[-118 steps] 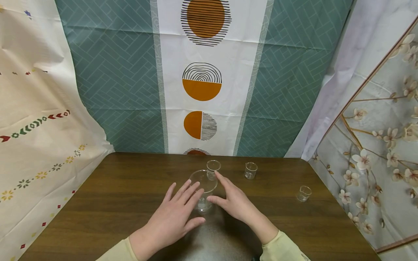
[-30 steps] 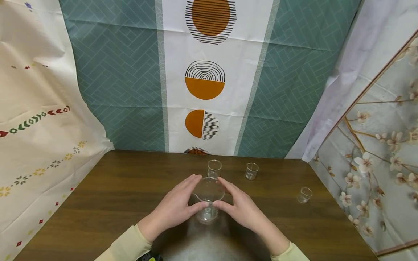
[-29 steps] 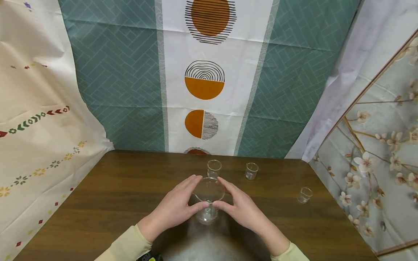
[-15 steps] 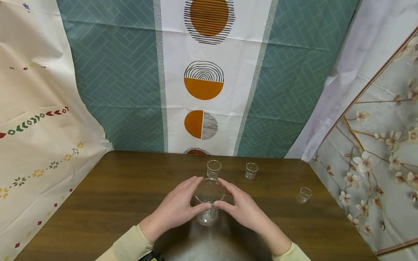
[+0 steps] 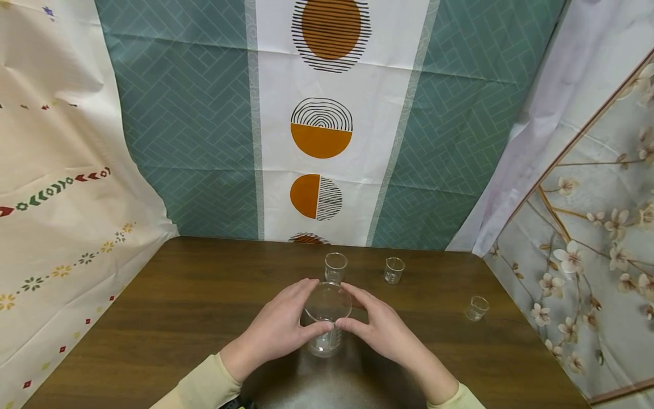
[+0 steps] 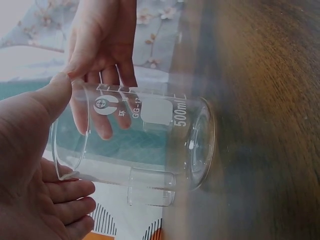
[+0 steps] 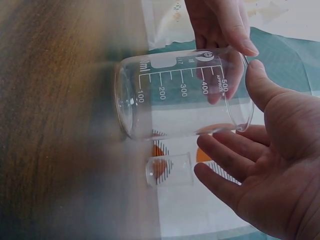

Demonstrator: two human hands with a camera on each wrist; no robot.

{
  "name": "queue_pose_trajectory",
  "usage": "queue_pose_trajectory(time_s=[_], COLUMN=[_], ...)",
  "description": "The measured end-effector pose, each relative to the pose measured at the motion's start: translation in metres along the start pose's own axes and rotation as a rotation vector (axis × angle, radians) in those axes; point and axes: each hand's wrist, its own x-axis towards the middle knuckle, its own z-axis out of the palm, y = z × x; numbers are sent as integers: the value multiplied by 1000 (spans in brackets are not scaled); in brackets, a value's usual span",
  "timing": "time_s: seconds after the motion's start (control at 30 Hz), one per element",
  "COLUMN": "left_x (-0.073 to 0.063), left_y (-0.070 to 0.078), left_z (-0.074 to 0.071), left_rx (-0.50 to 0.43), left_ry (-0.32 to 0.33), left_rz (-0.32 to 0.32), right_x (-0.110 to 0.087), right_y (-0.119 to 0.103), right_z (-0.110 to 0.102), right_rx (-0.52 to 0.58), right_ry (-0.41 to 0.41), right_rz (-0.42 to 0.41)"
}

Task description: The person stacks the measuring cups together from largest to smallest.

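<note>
Cream-sleeved, the left hand (image 5: 278,330), part-way open, grips the rim of the large clear glass 500ml beaker (image 5: 328,307), upright at lower centre; the cream-sleeved right hand (image 5: 382,330) mirrors it, probably balancing the wide glass. Small clear glass beakers (image 5: 393,272) stand behind and rightward, presumably spaced for separate access.

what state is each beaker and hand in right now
Large beaker: upright, uncovered, no contents visible
Small beaker behind it: upright, uncovered, looks empty
Small beaker at back right: upright, uncovered, looks empty
Small beaker farthest right: upright, uncovered, looks empty
Left hand: curved around the large beaker's left side, near its rim
Right hand: curved around its right side
</note>
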Motion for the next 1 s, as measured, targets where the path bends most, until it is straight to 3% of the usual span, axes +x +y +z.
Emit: queue_pose_trajectory(time_s=[0.6,1.0], left_x=[-3,-1], left_y=[1,-1], left_z=[3,1], left_rx=[-10,-43], left_ry=[15,-10], left_rz=[17,1], right_x=[-2,-2], right_y=[-1,1], right_z=[-1,-5], right_rx=[4,32], right_ry=[-3,-24], right_rz=[0,-7])
